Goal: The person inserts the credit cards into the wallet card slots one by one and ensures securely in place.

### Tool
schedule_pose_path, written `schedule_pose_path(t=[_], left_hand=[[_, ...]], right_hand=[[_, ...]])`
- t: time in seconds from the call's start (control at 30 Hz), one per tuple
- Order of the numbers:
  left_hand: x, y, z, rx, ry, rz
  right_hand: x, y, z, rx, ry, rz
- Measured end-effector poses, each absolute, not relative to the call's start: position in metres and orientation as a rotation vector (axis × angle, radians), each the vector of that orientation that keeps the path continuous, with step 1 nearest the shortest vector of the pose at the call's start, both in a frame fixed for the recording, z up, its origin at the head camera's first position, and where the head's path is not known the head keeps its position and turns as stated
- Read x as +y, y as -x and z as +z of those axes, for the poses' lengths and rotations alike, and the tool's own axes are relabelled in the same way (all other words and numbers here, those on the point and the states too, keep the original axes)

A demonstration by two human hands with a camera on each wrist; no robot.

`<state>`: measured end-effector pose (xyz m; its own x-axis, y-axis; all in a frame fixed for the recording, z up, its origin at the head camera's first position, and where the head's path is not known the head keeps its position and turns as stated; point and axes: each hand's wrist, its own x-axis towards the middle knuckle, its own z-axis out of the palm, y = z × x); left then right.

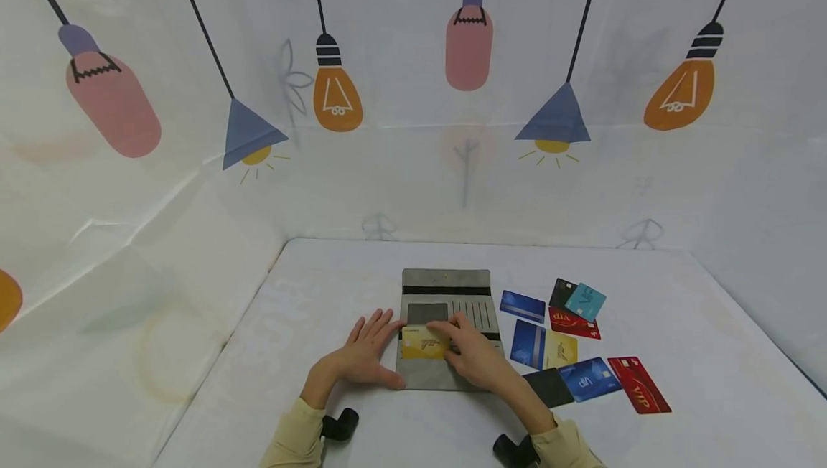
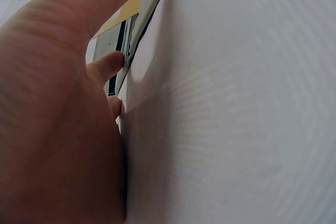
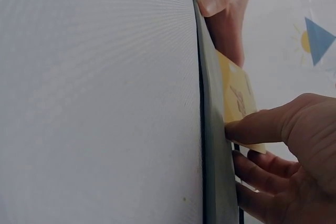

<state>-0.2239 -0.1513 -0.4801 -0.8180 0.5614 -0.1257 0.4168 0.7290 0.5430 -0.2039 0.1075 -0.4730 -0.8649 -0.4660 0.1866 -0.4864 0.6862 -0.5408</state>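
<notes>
A flat grey card holder (image 1: 429, 376) with black bands, a dark panel and thin vertical lines lies on the white table. My right hand (image 1: 478, 354) pinches the right end of a yellow bank card (image 1: 420, 343) between thumb and fingers, over the holder's middle. In the right wrist view the card (image 3: 237, 85) is tilted up from the holder's surface (image 3: 219, 145). My left hand (image 1: 363, 359) rests with spread fingers at the holder's left edge. Its thumb and index fingertips are right at that edge; the left wrist view shows mostly the palm (image 2: 58, 103).
Right of the holder lie several cards: a blue card (image 1: 522, 306), a teal card (image 1: 586, 301) over black and red ones, blue and yellow cards (image 1: 561, 349), a dark card (image 1: 549, 387), another blue card (image 1: 591, 379) and a red VIP card (image 1: 639, 385). White sheeting (image 1: 413, 181) stands behind the table.
</notes>
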Motion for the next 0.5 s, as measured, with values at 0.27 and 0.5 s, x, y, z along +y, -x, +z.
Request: schedule_pose_path(t=[0.27,0.5], left_hand=[[-0.1515,0.2251,-0.482,2.66,-0.767,0.705],[-0.1517,0.2253,-0.4815,2.658,-0.77,0.704]], right_hand=[[0.1076,0.2045,-0.4732,-2.863,-0.803,0.923],[0.1098,0.2073,-0.4734,-2.87,-0.808,0.929]])
